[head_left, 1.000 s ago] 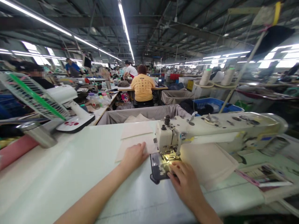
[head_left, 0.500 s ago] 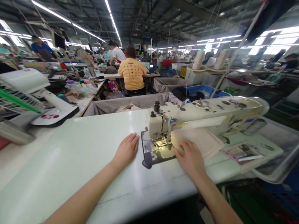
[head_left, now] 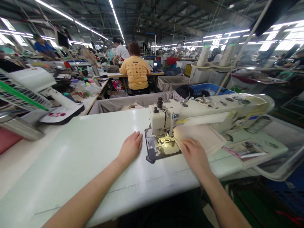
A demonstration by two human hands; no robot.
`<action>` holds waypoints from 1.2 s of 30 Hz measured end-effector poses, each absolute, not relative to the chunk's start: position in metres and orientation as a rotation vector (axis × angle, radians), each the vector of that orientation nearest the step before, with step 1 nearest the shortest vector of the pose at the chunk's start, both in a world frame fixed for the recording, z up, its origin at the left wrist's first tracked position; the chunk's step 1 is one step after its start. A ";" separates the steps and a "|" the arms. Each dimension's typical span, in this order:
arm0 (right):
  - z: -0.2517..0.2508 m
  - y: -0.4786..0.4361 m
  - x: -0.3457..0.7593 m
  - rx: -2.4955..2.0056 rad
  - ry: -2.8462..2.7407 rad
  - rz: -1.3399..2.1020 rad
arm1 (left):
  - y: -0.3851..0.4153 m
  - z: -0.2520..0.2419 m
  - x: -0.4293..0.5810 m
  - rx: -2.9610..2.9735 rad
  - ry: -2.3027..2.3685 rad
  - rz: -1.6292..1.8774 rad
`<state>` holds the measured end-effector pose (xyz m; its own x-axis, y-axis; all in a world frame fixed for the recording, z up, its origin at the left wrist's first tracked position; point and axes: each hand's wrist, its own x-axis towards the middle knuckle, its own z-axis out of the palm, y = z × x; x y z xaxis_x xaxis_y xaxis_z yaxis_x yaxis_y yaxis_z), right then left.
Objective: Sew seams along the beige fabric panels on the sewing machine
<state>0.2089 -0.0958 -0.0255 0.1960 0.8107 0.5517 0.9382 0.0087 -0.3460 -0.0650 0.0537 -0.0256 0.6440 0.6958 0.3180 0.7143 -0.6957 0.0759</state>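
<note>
A cream sewing machine [head_left: 190,112] stands on the pale green table, its lamp lighting the worn metal needle plate [head_left: 163,148]. To the right of the needle lies a folded beige fabric piece [head_left: 204,134], partly under the machine arm. My right hand [head_left: 196,155] has thumb and fingers closed on the fabric's near left edge, beside the plate. Left of the plate, my left hand [head_left: 131,145] rests flat on the tabletop with fingers stretched out and nothing under it that I can see.
A white fan [head_left: 35,82] and a metal flask [head_left: 21,126] stand at the left. Cloth-lined bins [head_left: 137,99] and a blue crate [head_left: 216,89] lie beyond the table. A notebook [head_left: 248,148] sits at right. A co-worker in yellow [head_left: 135,72] sits ahead.
My right hand has moved slightly right, and the fabric's left edge now shows at its fingertips. The left hand still lies on the table. The camera view has shifted a little.
</note>
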 end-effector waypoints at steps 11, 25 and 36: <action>0.022 -0.159 0.115 -1.607 -2.052 0.362 | -0.050 0.005 -0.032 -3.302 -0.186 -0.512; -0.004 -0.193 0.172 -1.117 -2.459 0.237 | -0.075 0.022 -0.156 -3.394 -0.361 -0.087; -0.035 -0.116 0.152 -1.575 -1.173 0.817 | -0.035 0.005 -0.110 -3.121 -2.006 -0.528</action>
